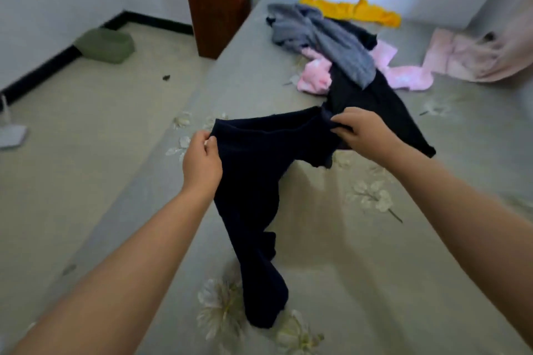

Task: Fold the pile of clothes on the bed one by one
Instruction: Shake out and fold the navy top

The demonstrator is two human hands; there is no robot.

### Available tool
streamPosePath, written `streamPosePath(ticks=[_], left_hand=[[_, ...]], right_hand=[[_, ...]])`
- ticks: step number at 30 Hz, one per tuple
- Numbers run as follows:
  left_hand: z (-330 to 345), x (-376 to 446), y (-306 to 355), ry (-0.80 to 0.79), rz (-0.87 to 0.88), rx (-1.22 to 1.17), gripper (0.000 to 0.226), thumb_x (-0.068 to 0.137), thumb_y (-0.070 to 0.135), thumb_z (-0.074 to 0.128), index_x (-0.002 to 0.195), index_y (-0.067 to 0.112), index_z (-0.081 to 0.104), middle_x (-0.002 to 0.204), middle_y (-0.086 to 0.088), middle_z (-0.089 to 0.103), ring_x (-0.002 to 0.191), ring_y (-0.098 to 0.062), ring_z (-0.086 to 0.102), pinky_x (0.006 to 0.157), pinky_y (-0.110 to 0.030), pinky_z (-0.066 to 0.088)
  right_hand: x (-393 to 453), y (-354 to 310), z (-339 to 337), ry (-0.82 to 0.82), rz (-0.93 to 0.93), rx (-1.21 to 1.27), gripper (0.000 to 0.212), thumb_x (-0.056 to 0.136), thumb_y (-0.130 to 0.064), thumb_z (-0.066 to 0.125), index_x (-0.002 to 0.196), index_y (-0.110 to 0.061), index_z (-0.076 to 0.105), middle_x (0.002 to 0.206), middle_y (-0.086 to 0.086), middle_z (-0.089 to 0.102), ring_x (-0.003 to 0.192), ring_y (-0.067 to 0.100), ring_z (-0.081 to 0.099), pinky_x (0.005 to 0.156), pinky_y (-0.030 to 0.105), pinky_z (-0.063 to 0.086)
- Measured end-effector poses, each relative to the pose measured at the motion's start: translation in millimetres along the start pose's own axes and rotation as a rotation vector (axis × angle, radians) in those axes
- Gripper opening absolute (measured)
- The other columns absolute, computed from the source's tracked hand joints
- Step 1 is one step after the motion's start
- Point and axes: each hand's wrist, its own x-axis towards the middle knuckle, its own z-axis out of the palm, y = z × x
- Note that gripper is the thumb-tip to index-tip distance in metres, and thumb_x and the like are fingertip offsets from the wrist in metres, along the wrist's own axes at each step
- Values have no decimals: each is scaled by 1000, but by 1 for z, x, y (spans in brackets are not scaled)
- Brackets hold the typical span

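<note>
A dark navy pair of trousers [259,181] hangs above the bed [360,268], its waistband stretched between my hands. My left hand [200,161] pinches the waistband's left end. My right hand [360,132] grips the right end. One leg trails down and its tip rests on the sheet near me. Further back lies the pile: a grey knit garment [323,37], a pink garment [315,78], a black garment [375,101] and a yellow one [352,10].
A pale pink blanket [476,57] is bunched at the bed's right rear. A brown bin [217,8] stands on the floor at the bed's left rear corner. A green cushion [105,45] lies by the wall. The bed's left edge runs diagonally.
</note>
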Motion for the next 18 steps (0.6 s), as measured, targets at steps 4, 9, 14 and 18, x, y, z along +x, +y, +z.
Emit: streamPosePath(ticks=[4,9,14,18], left_hand=[[-21,-12,91,65,329,76,18,98,15,37,94,6,52,74,-2,50,70,-20,47,58,-22,23],[-67,-23,171,177,782,344,26,93,16,50,90,-8,60,81,-26,62,73,-41,57,58,-37,34],[-122,-45,229,367,1083,464,52,98,33,29,68,-4,50,46,-18,50,31,-31,47,32,-22,28],[-155,-81,242,448,1258,416,67,99,37,15,58,-2,50,40,-11,47,27,-24,43,33,-15,23]], right_hand=[[-8,-10,-80,291,51,56,17,83,8,54,97,11,63,88,30,58,89,40,55,75,32,32],[-31,-38,-167,524,-73,-83,13,76,7,56,83,13,64,72,29,56,71,44,56,67,41,43],[-72,-77,-225,715,-153,-344,21,78,-9,51,74,6,65,62,20,54,56,34,55,59,39,43],[-121,-117,-257,796,-165,-411,26,80,-14,48,73,5,64,62,17,54,55,32,54,58,37,48]])
